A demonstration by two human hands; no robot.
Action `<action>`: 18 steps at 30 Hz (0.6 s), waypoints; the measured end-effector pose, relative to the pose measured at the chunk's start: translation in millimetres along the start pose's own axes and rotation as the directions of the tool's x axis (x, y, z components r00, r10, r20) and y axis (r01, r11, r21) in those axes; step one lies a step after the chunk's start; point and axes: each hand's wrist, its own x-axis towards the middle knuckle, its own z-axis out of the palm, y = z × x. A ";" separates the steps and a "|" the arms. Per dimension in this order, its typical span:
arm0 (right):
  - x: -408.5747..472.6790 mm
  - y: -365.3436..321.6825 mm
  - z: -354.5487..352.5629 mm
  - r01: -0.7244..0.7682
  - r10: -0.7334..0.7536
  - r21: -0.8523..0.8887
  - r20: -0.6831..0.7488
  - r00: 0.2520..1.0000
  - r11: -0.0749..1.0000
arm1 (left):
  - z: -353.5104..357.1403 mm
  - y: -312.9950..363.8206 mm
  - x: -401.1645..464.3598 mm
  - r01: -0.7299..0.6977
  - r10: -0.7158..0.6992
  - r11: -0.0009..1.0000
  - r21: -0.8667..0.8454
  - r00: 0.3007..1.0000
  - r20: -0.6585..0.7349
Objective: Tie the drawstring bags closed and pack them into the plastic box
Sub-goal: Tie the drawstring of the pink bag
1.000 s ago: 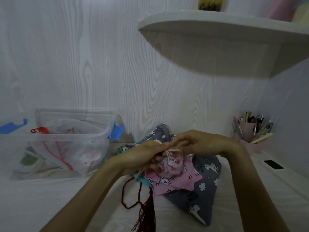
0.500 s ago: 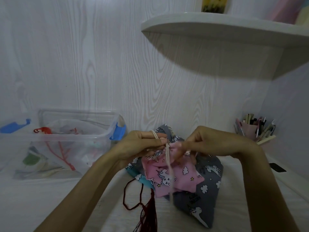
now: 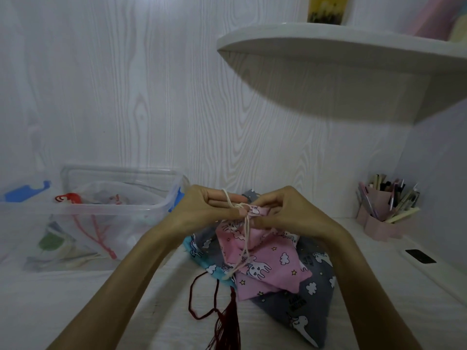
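A pink unicorn-print drawstring bag (image 3: 262, 258) hangs lifted above the desk, its neck gathered between both hands. My left hand (image 3: 202, 210) has the cream drawstring (image 3: 243, 238) looped over its fingers and pinched. My right hand (image 3: 285, 210) pinches the bag's gathered neck and the cord beside it. The cord's loose ends dangle down over the bag. Under it lie a grey unicorn bag (image 3: 303, 306) and a teal one (image 3: 199, 251). The clear plastic box (image 3: 106, 210) with blue latches stands at the left and holds bags with a red cord.
A dark red tassel and cord (image 3: 225, 322) lie on the white desk in front of the bags. A pink pen holder (image 3: 384, 213) stands at the right by the wall. A dark flat object (image 3: 420, 256) lies at the right. A white shelf (image 3: 341, 51) juts out overhead.
Both hands have risen with the pink bag. The cord went from bunched at the neck to looped over my left fingers, with its ends hanging down.
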 end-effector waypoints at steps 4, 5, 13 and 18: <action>-1.6 -4.2 -1.1 -0.001 0.002 -0.034 0.039 0.999 0.999 | 0.6 -1.6 -0.3 -0.117 0.136 0.983 0.144 0.983 -0.125; -1.5 -5.1 0.2 0.002 0.000 -0.068 0.039 0.999 0.998 | 2.8 -4.3 0.7 -0.150 0.185 0.966 0.211 0.970 -0.157; -1.9 -10.1 4.7 -0.075 0.076 -0.015 0.091 0.993 0.997 | 7.0 -28.1 8.2 -0.368 0.580 0.739 0.564 0.774 -0.255; -0.4 -6.2 6.3 -0.100 0.095 0.061 0.093 0.991 0.993 | 6.3 -33.1 8.2 -0.446 0.706 0.601 0.663 0.686 -0.179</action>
